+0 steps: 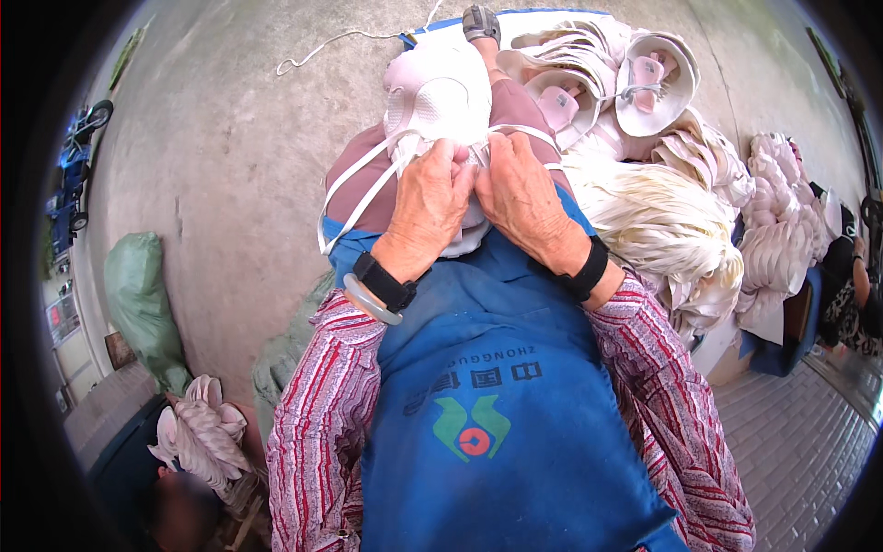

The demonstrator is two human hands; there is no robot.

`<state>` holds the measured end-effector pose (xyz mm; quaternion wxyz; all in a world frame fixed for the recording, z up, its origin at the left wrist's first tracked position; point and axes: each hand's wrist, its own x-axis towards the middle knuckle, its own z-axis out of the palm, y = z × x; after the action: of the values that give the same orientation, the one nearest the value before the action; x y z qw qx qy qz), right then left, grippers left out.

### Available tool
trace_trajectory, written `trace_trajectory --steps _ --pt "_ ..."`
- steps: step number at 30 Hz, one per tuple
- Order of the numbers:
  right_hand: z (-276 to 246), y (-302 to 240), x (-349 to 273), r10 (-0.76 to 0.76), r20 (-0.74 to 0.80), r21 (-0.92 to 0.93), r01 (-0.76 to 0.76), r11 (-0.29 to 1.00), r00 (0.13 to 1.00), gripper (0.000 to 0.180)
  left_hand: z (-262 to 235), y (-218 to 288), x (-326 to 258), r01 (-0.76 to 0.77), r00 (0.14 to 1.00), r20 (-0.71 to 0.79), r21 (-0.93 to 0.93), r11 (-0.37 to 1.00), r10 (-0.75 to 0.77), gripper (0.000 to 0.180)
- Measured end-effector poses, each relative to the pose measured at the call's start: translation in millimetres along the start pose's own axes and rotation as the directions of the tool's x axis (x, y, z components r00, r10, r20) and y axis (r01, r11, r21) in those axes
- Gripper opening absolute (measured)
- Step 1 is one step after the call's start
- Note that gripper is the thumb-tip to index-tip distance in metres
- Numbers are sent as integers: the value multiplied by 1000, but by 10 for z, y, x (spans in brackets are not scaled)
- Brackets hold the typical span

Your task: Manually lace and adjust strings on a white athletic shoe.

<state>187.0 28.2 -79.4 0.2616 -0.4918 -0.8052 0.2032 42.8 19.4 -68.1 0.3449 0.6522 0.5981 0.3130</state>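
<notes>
- The white hat (437, 97) looked woven, round-crowned, with loose white straps.
- It lay on the knees, just beyond both hands.
- Left hand (430, 207) and right hand (521, 198) were closed, pinching its near edge.

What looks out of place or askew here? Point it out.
One loose white cord lies by itself on the bare concrete floor, apart from the stacked white hats. Otherwise nothing stands out: the left hand and right hand both grip the white hat on the lap.
</notes>
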Motion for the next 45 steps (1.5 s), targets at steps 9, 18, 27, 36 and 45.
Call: trace_trajectory --steps 9,18,27,36,45 --pt "44 205 62 -120 68 -146 129 981 990 17 65 44 59 -70 987 -127 218 973 99 17" --pt "-92 258 99 -327 359 -317 444 838 874 18 122 6 33 -90 977 -163 283 955 140 15" --pt "-90 301 100 -8 1 257 8 966 1000 17 142 24 87 -11 987 -148 360 933 69 16" --pt "-60 400 284 343 141 436 -370 820 929 22 162 -7 72 -54 977 -175 348 936 121 20" --pt "-33 347 188 290 99 452 -303 839 952 24 155 7 33 24 985 -174 207 978 12 17"
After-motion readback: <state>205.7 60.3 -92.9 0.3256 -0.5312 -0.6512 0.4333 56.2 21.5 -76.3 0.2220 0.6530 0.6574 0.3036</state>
